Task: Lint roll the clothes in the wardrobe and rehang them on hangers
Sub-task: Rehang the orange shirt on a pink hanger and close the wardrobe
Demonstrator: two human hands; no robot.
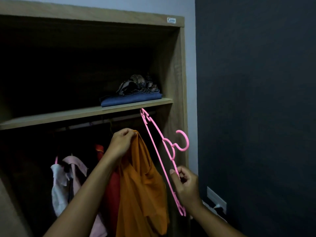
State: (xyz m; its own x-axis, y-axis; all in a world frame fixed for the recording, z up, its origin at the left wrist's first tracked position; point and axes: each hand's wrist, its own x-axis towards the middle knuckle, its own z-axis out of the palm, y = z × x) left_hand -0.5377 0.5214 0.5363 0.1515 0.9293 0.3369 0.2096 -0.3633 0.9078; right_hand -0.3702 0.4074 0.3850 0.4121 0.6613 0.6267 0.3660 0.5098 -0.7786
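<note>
Fingers (132, 132) of my left hand (122, 144) are bunched tight, pinching the top edge of the orange garment (142, 182), which hangs down in front of the open wardrobe (179, 82), below the shelf (85, 113). On the right hand (186, 183) the fingers are curled round one arm of the pink hanger (187, 142), thumb pressed up along it. The hanger stands nearly on end, hook pointing right, with nothing on it.

Head view, risks first. That pinch takes only a small bit of thin cloth, so I judge the garment could slip out and drop once I start feeding the hanger in. The hanger's upper tip sits just under the shelf edge; swing it carelessly and it could knock the shelf. I hold it low on one arm, so it may twist in my grip. Its end notches could snag the fabric. I can't see a lint roller anywhere, so I can't tell if rolling is done.

Pose now. The left forearm climbs from the lower left, back of the hand towards me. The right forearm comes in from the lower right, hand lower than the left and well apart from it. A red garment (112, 185) hangs just behind the orange one.
</note>
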